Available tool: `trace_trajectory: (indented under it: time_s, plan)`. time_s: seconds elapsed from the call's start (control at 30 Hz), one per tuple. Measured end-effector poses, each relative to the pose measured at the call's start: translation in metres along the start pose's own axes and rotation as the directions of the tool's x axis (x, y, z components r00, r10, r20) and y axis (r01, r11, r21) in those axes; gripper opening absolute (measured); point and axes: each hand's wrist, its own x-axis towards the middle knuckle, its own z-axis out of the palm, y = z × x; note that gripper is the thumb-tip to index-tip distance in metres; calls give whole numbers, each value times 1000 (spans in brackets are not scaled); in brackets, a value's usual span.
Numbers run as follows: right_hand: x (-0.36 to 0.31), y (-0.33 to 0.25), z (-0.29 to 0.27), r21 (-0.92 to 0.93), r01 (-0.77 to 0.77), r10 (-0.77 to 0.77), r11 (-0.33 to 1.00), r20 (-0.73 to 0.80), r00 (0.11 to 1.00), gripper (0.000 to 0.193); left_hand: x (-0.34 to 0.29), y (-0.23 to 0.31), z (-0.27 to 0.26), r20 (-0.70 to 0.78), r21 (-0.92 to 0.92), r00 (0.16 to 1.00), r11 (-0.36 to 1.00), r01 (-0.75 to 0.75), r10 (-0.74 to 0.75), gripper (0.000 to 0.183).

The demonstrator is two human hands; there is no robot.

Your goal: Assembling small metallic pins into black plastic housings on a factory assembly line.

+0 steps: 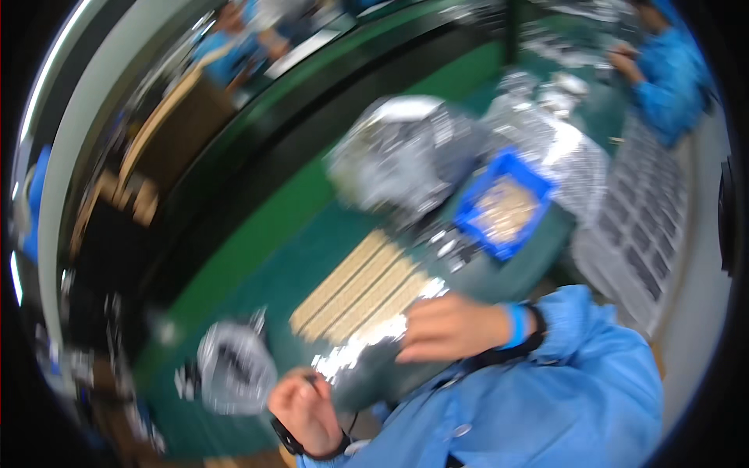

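My left hand (304,409) is raised at the near edge of the green table, thumb and forefinger pinched on a small dark piece (313,379), too blurred to name. To its right, my right hand (445,327) has its fingers together and bent. It is beside the near right end of several tan strips (359,288) lying side by side, where a glare shines. Whatever its fingertips hold, if anything, is hidden. A clear plastic bag (234,366) with dark contents lies left of my left hand.
Beyond the strips stand a large clear plastic bag (406,152) and a blue tray (473,204) of small pale pieces. A grey tray with dark compartments (640,210) is at the right. A person in blue (667,78) sits at the far right; others work across the green bench.
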Motion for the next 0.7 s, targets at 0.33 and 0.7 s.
trace_trajectory:
  time_s: [0.33, 0.7]
  plan:
    - [0, 18, -6, -460, -233, 260, 857, -3, 966, 11, 23, 22, -127, -102, 995, 901, 55, 87, 422, 22]
    - [-32, 34, -7, -591, -350, 435, 727, 2, 901, 14, 29, 7, -154, -49, 964, 997, -258, 62, 57, 31]
